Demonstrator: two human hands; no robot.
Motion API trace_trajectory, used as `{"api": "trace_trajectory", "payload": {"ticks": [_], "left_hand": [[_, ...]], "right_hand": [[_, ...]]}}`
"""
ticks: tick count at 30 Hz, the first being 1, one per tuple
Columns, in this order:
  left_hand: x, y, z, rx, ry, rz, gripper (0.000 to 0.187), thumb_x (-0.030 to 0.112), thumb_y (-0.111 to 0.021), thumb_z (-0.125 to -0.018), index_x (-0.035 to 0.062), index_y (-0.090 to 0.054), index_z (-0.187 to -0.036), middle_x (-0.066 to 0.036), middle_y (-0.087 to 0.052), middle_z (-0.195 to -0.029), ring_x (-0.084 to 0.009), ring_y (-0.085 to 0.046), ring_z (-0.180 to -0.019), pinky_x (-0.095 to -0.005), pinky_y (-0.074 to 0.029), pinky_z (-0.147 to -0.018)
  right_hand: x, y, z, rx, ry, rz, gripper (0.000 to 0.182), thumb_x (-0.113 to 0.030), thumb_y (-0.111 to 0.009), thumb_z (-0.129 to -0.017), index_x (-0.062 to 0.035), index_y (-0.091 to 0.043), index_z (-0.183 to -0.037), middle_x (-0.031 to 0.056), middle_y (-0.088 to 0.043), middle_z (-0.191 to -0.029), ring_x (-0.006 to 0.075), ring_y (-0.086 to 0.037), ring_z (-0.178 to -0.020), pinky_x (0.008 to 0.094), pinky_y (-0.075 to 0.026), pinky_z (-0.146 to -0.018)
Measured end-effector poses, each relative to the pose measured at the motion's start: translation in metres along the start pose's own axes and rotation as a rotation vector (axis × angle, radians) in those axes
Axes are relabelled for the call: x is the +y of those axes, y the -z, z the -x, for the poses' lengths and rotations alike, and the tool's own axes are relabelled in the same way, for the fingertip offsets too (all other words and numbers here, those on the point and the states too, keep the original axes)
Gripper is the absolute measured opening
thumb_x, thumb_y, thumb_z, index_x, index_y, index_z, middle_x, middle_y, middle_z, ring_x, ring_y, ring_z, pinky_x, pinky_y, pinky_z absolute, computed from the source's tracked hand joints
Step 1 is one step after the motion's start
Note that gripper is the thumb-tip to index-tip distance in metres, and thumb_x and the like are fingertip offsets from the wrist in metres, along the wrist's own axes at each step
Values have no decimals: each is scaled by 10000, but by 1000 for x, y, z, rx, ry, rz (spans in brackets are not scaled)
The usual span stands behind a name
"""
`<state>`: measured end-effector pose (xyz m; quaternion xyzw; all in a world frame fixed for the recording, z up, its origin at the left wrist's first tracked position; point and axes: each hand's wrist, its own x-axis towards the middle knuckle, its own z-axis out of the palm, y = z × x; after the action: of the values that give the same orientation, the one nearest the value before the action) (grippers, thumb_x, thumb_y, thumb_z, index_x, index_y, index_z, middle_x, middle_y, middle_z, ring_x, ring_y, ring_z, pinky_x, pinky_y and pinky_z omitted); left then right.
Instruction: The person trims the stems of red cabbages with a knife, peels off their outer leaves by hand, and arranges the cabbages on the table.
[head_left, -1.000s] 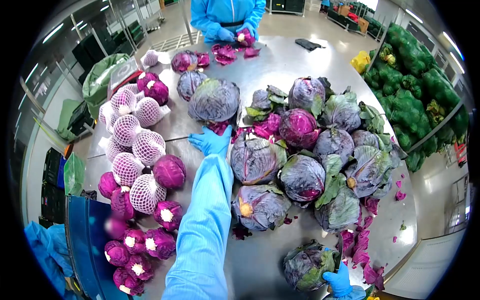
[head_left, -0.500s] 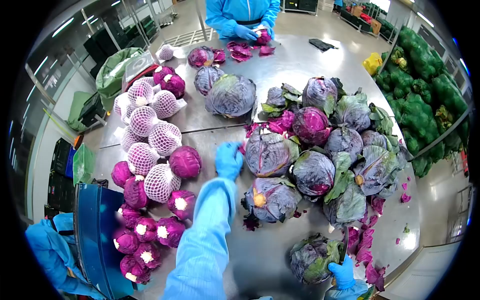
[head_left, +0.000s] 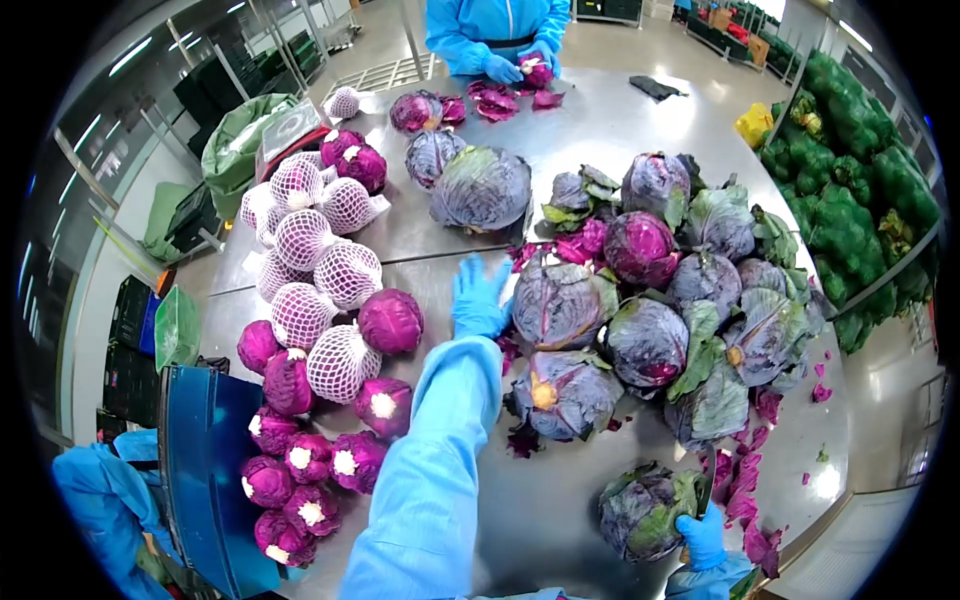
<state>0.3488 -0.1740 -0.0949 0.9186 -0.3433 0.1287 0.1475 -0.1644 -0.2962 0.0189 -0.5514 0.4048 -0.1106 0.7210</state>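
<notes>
My left hand, gloved in blue, is spread over the steel table, its fingers apart and nothing in them. Just right of it sits an untrimmed red cabbage with dull outer leaves. Lower right, my right hand is closed round the handle of a knife, whose blade stands up beside another leafy red cabbage. The knife hides part of itself behind my fingers. Peeled purple cabbages lie left of my left arm, several with pale cut stems.
Cabbages in white foam nets are piled at the left. Loose purple leaves lie along the right edge. Across the steel table, a co-worker handles a cabbage. A blue bin stands at the lower left; green net sacks are at the right.
My left hand has gone from curled to spread fingers beside the leafy cabbages. The whole view has shifted slightly. My right hand still holds the knife by the same cabbage.
</notes>
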Motion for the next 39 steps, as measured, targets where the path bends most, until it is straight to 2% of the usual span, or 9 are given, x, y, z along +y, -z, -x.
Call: {"api": "trace_trajectory", "payload": {"ticks": [8, 16, 19, 26, 28, 29, 33, 36, 39], "left_hand": [[-6, 16, 82, -163, -188, 172, 437, 303, -570, -814, 239, -587, -1245, -68, -362, -1481, -393, -301, -1364, -558, -242, -1100], [42, 67, 220, -32, -250, 417, 267, 238, -641, -760, 138, -710, -999, -115, -568, -1289, -392, -481, -1220, -475, -375, -1038], [106, 103, 292, -60, -99, 449, 285, 208, -651, -790, 149, -706, -1063, -142, -585, -1267, -390, -501, -1202, -446, -397, -1027], [283, 127, 385, -199, 15, 271, 394, 294, -590, -836, 120, -613, -1189, -200, -444, -1379, -425, -372, -1291, -505, -311, -1060], [305, 130, 396, -352, -4, 381, 445, 341, -576, -836, 91, -588, -1204, -200, -333, -1456, -437, -301, -1333, -540, -264, -1078], [293, 111, 392, -391, -37, 512, 436, 328, -587, -843, 66, -588, -1192, -208, -434, -1374, -417, -363, -1302, -495, -305, -1068], [237, 146, 384, -452, -179, 790, 450, 270, -630, -840, 37, -576, -1220, -188, -544, -1273, -369, -510, -1184, -418, -403, -1005], [218, 180, 399, -521, -358, 714, 747, 387, -689, -790, -3, -411, -1362, -234, -438, -1375, -389, -418, -1275, -448, -320, -1079], [229, 178, 415, -539, -542, 598, 1078, 521, -722, -703, 1, -176, -1474, -286, -216, -1492, -444, -235, -1379, -506, -200, -1131]], "right_hand": [[10, 20, -6, -81, -7, 51, 609, -165, -781, -717, -4, -547, -1256, 36, -627, -1096, 143, -596, -944, 299, -492, -834], [-1, 25, -18, -278, 31, 26, 564, -137, -741, -790, 3, -525, -1292, 49, -621, -1138, 156, -577, -1015, 313, -460, -912], [9, 29, -27, -294, 29, -68, 563, -149, -758, -787, 14, -535, -1277, 65, -630, -1139, 167, -582, -1028, 310, -445, -933], [12, 25, -28, -260, 59, -37, 643, -270, -788, -774, 6, -525, -1291, 104, -635, -1156, 177, -588, -1030, 316, -442, -937], [3, 30, -20, -73, 258, 370, 732, -370, -783, -765, -35, -488, -1345, 118, -652, -1110, 177, -597, -1007, 311, -455, -914], [-2, 40, -10, 37, 119, 536, 806, -445, -774, -751, -74, -447, -1388, 118, -663, -1058, 168, -603, -962, 300, -463, -882], [17, 102, 10, 191, 323, 227, 430, -154, -709, -837, -91, -605, -1250, 48, -642, -831, 130, -584, -772, 254, -490, -719], [48, 177, -5, 220, 651, 506, 378, -21, -592, -859, -95, -615, -1229, 43, -655, -1060, 132, -596, -890, 257, -481, -819], [22, 190, 0, 192, 637, 481, 527, 110, -478, -782, -79, -586, -1263, 92, -544, -1328, 210, -536, -1178, 269, -413, -978]]}}
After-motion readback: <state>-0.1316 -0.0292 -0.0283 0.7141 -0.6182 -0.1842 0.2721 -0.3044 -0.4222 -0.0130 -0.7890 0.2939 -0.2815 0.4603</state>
